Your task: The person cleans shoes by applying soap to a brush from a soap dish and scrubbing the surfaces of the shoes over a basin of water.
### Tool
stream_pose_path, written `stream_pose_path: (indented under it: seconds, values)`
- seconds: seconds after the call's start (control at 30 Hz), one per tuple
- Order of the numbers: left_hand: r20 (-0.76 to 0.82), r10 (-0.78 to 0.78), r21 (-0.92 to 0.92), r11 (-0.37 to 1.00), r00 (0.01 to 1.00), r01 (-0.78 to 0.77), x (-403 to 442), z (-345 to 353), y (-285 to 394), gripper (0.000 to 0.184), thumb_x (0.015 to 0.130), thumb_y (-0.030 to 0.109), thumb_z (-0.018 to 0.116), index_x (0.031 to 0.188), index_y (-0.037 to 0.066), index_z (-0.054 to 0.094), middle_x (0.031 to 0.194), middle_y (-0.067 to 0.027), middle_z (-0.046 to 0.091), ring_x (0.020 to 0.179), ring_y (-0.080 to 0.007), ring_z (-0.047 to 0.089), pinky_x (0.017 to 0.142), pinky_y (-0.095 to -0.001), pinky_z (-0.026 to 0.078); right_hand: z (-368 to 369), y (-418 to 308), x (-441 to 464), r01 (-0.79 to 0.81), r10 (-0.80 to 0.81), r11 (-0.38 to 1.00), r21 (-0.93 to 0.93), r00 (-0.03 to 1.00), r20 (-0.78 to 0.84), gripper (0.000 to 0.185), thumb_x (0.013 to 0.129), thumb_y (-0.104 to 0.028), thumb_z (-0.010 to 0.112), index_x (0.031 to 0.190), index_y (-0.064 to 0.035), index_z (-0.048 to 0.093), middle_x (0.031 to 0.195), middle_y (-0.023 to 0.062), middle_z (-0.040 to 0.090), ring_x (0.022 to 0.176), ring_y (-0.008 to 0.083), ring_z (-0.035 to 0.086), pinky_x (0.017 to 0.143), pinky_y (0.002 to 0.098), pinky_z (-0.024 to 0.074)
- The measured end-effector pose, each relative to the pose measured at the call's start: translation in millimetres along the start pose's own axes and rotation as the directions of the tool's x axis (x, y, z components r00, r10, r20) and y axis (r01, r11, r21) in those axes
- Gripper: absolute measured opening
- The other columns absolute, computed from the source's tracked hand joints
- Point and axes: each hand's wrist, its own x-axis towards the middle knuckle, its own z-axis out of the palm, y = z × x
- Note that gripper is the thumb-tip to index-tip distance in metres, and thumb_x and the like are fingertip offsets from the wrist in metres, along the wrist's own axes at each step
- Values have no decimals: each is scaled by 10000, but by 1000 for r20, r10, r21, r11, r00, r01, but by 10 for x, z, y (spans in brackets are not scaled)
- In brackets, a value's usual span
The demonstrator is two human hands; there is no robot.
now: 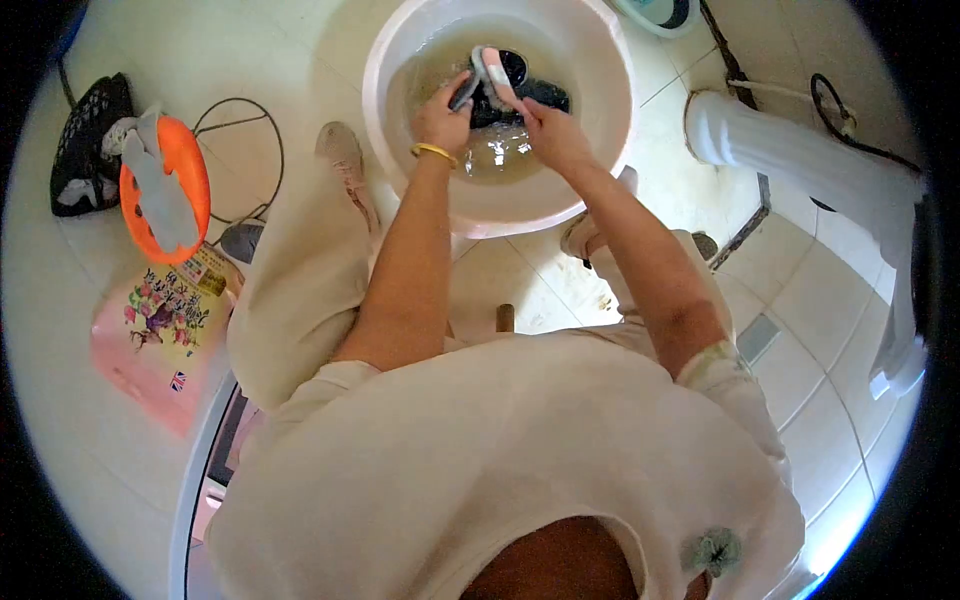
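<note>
My left hand [442, 120], with a yellow bracelet at the wrist, is closed on a dark grey shoe-like item [463, 92] over a basin. In my right hand [555, 132] is a pink-handled scrub brush [498, 75], its bristle side turned against the item in my left hand. Both hands work above the large pale pink basin [378, 100], which holds cloudy brownish water. Several black items [545, 95] lie in that water under the brush; they look like shoes, but their exact shape is partly hidden.
To the left are an orange-rimmed container [203, 190], a black patterned bag [75, 150], a wire ring stand [283, 150] and a pink detergent bag [150, 340]. A white pipe [770, 135] runs along the right. A floor drain [705, 245] lies near my right foot.
</note>
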Motion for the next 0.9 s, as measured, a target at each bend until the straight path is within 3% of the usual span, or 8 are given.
stream_pose_path:
  seconds: [0.13,0.17,0.4,0.53,0.63,0.73,0.83,0.9]
  values:
    - [-130,-125,-245,965,984,90,55,1,-266,453,741,65,638,1169,198,572,1051,-150,616,956,-276,596,845,-332,441,45,-237,-152,68,-67,997,-49,998,19,361,903,-323,436,1167,-104,548,935,222,606,857,402,586,742,430,476]
    - [-109,-120,-247,965,987,90,44,7,-332,452,741,50,635,1164,198,577,1032,-150,622,936,-278,601,837,-329,444,87,-335,-309,-59,62,995,-77,998,32,355,897,-325,437,1180,-139,544,942,216,608,857,393,590,741,435,475]
    - [-77,-13,-236,972,997,-6,-11,153,-325,461,736,33,620,1166,194,583,986,-131,640,879,-232,609,837,-311,440,188,82,147,-65,80,935,-348,996,28,316,902,-310,387,1158,-216,547,895,175,630,819,391,600,725,469,475]
    - [-151,-97,-212,975,984,64,-39,87,-246,442,747,55,637,1166,184,586,1025,-133,624,912,-219,590,850,-302,433,4,-193,-324,-128,137,938,-323,991,5,316,900,-257,388,1185,-186,507,861,194,632,792,367,619,681,480,482]
    - [-108,-216,-306,936,970,175,-13,122,-309,439,749,56,642,1164,189,588,1047,-132,616,934,-216,582,859,-302,429,258,281,-76,-69,35,985,-156,976,-213,339,896,-267,412,1221,-208,489,859,199,628,779,371,615,691,477,478]
    - [-169,-112,-208,975,979,76,-40,39,-188,440,740,53,644,1156,189,594,1024,-133,626,917,-223,591,847,-311,437,243,392,275,-149,108,980,-128,952,-287,333,884,-252,439,1209,-213,500,843,206,625,763,375,611,694,477,475]
    - [-103,-186,-52,982,977,182,-28,-45,-23,447,731,36,639,1150,186,597,1016,-134,633,901,-220,596,841,-310,441,224,235,281,-14,1,978,-209,998,-62,341,877,-267,448,1210,-236,513,888,199,623,788,383,603,702,467,478]
    - [-121,-189,-142,975,975,171,-15,-12,-130,449,728,34,636,1150,183,598,1006,-137,636,888,-219,599,830,-310,445,200,46,135,33,-19,952,-305,999,51,339,886,-316,434,1213,-279,513,890,174,634,800,372,607,693,468,481]
